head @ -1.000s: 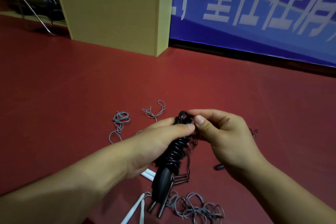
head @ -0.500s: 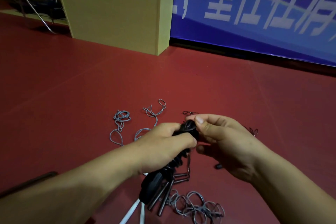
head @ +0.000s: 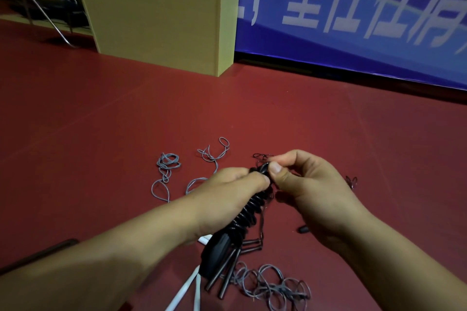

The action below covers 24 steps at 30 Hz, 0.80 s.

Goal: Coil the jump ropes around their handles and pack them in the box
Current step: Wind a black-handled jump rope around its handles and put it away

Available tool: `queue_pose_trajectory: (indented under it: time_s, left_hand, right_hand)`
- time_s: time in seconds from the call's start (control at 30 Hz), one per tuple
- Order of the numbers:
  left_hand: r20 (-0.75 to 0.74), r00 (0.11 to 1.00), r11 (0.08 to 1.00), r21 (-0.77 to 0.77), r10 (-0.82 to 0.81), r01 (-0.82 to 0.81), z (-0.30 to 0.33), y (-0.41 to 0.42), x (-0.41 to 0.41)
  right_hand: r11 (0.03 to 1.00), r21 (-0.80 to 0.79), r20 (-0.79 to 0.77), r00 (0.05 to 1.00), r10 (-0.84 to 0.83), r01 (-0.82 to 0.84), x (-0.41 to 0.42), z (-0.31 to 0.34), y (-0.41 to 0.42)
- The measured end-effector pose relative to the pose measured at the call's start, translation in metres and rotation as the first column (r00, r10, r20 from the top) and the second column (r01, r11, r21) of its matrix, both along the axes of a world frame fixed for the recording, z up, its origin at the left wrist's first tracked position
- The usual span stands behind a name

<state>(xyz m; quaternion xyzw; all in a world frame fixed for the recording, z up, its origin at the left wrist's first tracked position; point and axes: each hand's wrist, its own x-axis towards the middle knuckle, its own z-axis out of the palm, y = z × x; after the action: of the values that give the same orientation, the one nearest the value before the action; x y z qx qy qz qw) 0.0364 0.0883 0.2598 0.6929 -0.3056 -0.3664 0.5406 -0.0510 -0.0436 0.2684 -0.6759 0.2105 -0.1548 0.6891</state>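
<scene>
At the far left we see the metal legs of a chair [head: 38, 5] at the edge of the red floor [head: 101, 113], and beside it a tall tan wooden cabinet [head: 156, 17] standing upright against the back. Nearer to us, two loose grey ropes [head: 165, 169] lie in tangled loops on the floor, one just beside the other [head: 212, 156].

Our left hand [head: 227, 199] comes in from the lower left, its fingers curled around the black jump rope [head: 246, 217], whose cord is wound in tight turns about its handles. The bundle tilts — its top near the fingertips, its thick black handle end [head: 214, 257] pointing down toward us, held above the floor. Under it lie white handles [head: 187, 290] and slim dark handles [head: 225, 278] on the floor, with another pile of grey rope loops [head: 275, 285] just to the right of them.

Our right hand [head: 310, 192] meets the left at the top of the bundle; its grip is pressed together, thumb and forefinger pinching the black cord end there. A small dark piece [head: 304, 229] lies on the floor below this hand — we cannot tell what it is. Behind everything on the right hangs a blue banner [head: 353, 7] with large white characters.
</scene>
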Motion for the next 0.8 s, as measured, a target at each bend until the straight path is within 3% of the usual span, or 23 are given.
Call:
queue_pose_trajectory:
  time_s: [0.37, 0.57, 0.67, 0.8]
  left_hand:
    - [0.155, 0.979, 0.991, 0.020, 0.129, -0.134, -0.006, -0.003, 0.010]
    - [0.393, 0.899, 0.974, 0.036, 0.192, -0.224, -0.002, 0.001, 0.011]
    - [0.408, 0.897, 0.974, 0.071, 0.168, -0.214, -0.001, 0.005, 0.011]
    - [0.323, 0.945, 0.989, 0.112, 0.054, -0.095, -0.005, 0.008, 0.013]
  right_hand:
    - [0.948, -0.318, 0.088, 0.996, 0.007, 0.021, -0.001, -0.001, -0.003]
    - [0.955, -0.295, 0.089, 0.993, 0.073, -0.043, 0.001, -0.004, -0.002]
    - [0.954, -0.297, 0.105, 0.991, 0.082, -0.048, 0.001, -0.004, -0.002]
    - [0.966, -0.252, 0.093, 0.992, 0.084, -0.058, 0.002, -0.006, -0.003]
